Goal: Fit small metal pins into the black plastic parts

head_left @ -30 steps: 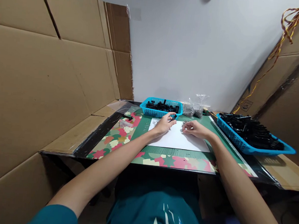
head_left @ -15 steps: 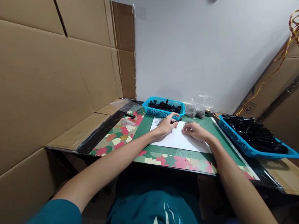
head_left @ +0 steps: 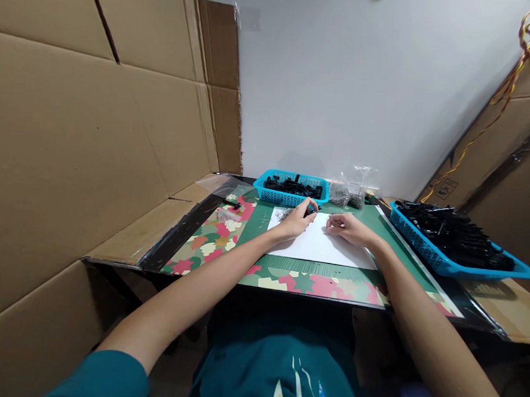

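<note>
Over the white sheet point(head_left: 316, 246), my left hand point(head_left: 298, 220) has its fingers wrapped round a small black part point(head_left: 310, 211), whose exact kind I cannot make out. My right hand point(head_left: 347, 229) is at the sheet's right side, fingertips pinched together; whatever is between them is too small to name. A pile of tiny metal pieces point(head_left: 282, 214) lies on the sheet beside my left hand. More of these pieces lie just behind my right fingers.
A blue basket point(head_left: 287, 198) of black parts stands behind my left hand. Another blue basket point(head_left: 441, 260), heaped with black parts, sits at the right. Clear bags point(head_left: 354, 195) of small pieces rest near the wall. A black part point(head_left: 231, 203) lies on the left of the mat.
The black part in my left hand has turned and shows less now. My right hand has shifted only slightly, still pinched. The view has moved a little.
</note>
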{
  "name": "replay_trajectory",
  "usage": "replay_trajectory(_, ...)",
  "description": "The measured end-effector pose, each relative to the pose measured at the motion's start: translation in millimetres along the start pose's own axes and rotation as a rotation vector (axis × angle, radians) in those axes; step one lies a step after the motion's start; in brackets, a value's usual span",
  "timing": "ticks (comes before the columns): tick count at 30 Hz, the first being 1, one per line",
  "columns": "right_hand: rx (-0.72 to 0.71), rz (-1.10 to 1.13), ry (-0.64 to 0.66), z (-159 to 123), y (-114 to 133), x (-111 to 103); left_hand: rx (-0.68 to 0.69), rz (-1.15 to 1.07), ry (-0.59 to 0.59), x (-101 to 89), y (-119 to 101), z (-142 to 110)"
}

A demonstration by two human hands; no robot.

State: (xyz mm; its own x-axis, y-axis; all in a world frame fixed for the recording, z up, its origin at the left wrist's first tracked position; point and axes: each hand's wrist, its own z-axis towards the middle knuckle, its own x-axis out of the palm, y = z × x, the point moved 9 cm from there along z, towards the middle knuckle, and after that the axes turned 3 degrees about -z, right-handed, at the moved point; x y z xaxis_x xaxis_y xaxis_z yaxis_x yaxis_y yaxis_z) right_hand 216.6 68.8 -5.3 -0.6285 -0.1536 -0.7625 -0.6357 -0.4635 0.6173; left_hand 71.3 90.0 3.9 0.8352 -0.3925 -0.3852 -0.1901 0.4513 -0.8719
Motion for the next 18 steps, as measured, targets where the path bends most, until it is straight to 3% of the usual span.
replay_trajectory(9, -0.010, -0.024, 0.046, -2.7, 5.4, -0.3, 0.044, 0.048, -0.020, -0.9, -1.4, 1.5)
replay_trajectory(18, -0.017, -0.107, 0.071, -1.7, 3.6, 5.7, 0.035, 0.078, 0.031, 3.5, -6.0, -0.9)
